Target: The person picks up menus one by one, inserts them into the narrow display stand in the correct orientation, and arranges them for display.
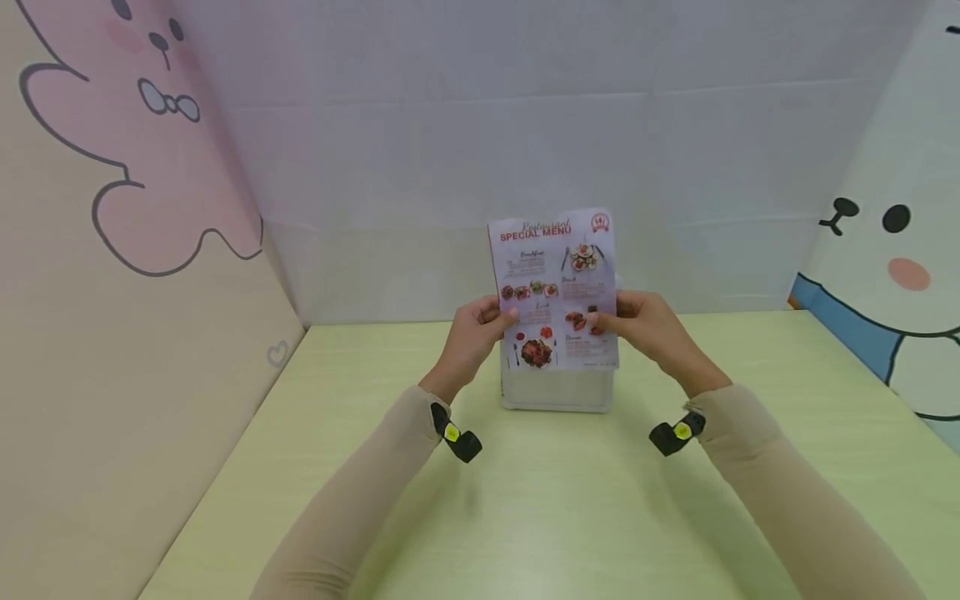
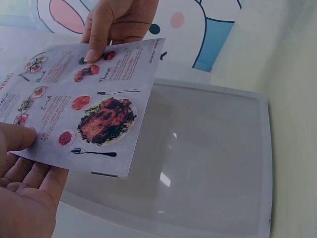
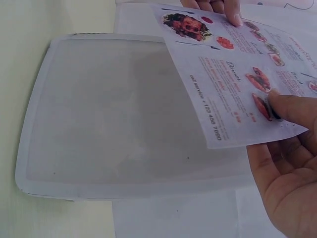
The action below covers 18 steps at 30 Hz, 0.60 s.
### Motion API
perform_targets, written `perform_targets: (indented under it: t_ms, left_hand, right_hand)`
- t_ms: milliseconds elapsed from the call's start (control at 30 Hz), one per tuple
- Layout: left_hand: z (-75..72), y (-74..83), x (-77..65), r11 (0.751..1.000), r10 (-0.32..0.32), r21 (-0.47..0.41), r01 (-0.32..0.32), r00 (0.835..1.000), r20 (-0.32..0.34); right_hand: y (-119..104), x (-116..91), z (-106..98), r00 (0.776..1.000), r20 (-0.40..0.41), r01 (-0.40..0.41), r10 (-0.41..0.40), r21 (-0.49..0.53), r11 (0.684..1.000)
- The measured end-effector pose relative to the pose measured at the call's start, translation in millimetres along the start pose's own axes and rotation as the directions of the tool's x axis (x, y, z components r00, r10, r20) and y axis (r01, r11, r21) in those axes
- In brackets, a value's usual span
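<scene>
A printed restaurant menu sheet is held up between both hands, its food pictures and text facing the head camera. My left hand pinches the left edge, thumb on the printed side and fingers behind. On the opposite edge my right hand grips it the same way, as its thumb in the right wrist view shows. Behind the menu stands a white-rimmed display panel with a glossy face; its upper part is hidden by the sheet in the head view. The menu's lower edge tilts away from the panel in the left wrist view.
The panel's foot is on a pale green table. A whitish wall sheet hangs behind it. Cartoon-printed side walls, with a pink animal on the left and a white bear on the right, flank the table.
</scene>
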<state>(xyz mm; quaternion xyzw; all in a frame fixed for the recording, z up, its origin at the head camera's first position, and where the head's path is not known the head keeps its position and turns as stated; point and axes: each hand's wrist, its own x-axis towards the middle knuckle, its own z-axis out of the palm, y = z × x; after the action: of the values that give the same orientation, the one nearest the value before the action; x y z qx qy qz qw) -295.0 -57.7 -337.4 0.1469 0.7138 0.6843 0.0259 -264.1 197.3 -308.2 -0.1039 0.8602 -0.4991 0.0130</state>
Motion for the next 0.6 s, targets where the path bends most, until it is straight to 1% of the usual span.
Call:
perform_targets:
  t_ms: [100,233,300,400,600]
  left_hand:
    - [0.3,2.8,2.6,1.000,-0.004,0.008,0.004,1.000,0.010]
    - [0.7,5.5,5.9,0.999,-0.028,0.027,0.027,0.999,0.027]
    - [1.3,6.7,7.6,0.999,-0.035,0.030,0.035,0.999,0.025]
    - [2.2,8.1,10.3,0.999,-0.030,0.030,0.030,1.000,0.004]
    - [4.9,12.8,14.8,1.000,0.000,0.020,0.001,0.999,-0.034]
  right_hand:
    - [-3,2,-2,1.000,-0.017,0.002,-0.002,0.000,1.000]
    - [-6,5,-5,0.999,-0.035,0.008,-0.008,-0.001,1.000]
    - [-7,6,-6,0.999,-0.042,0.010,-0.010,0.003,1.000]
    - [-8,7,-6,0.999,-0.044,0.006,-0.006,0.000,1.000]
    - [-7,10,-6,0.999,-0.043,0.004,-0.004,-0.015,1.000]
